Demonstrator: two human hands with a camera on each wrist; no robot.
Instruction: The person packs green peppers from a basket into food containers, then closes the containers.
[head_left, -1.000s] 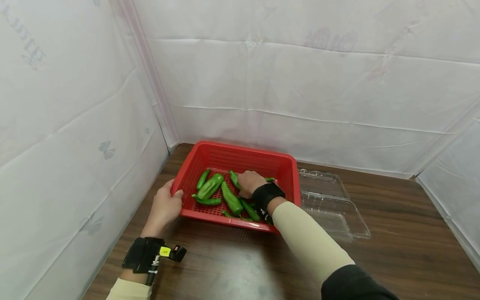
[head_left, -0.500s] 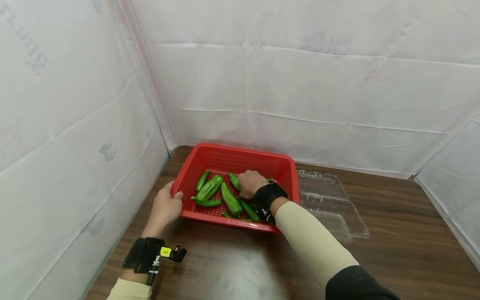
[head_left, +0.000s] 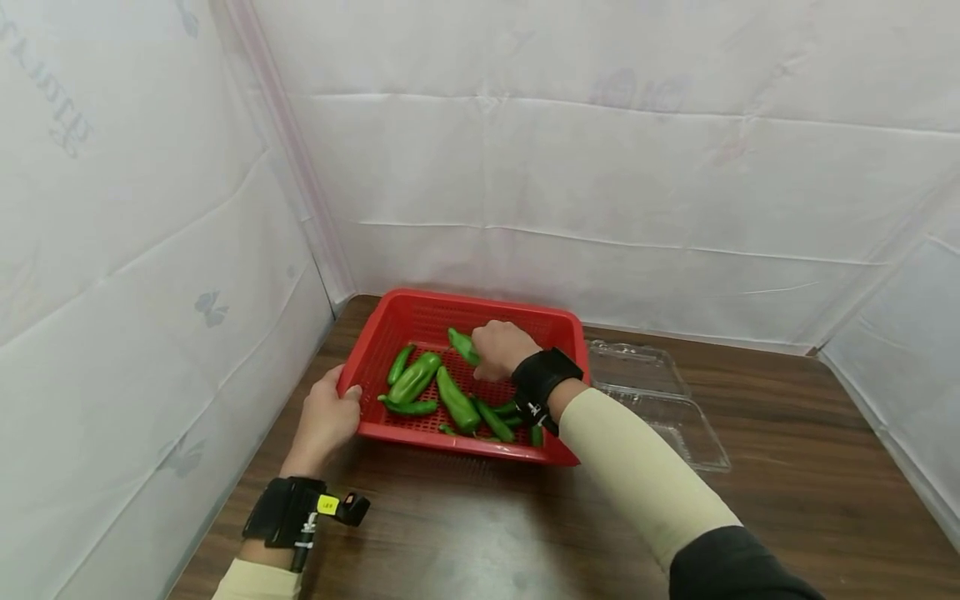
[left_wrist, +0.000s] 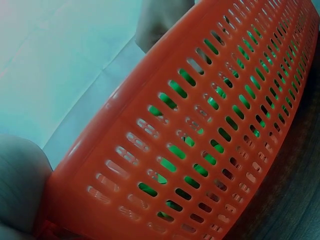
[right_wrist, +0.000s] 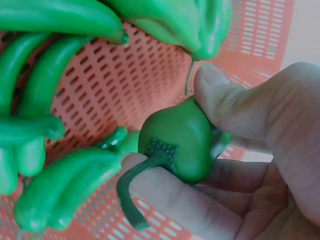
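Fingers and thumb of the right hand [head_left: 501, 348] pinch 1 green pepper [head_left: 462, 345] at its stem end, raised just above the floor of the red basket [head_left: 480, 447]. The left hand [head_left: 327, 417] grips the basket's left rim. More peppers [head_left: 454, 401] lie inside the basket; a clear clamshell box [head_left: 660, 398] sits open just right of it.

Baskets: one red basket [head_left: 420, 321]
Peppers: about nine green peppers [head_left: 455, 402] in view, one of them lifted off the pile; the heap near the wrist is too tangled for a sure count
Clear plastic boxes: one [head_left: 660, 400], lying open
Hands: two
Wrist straps: two
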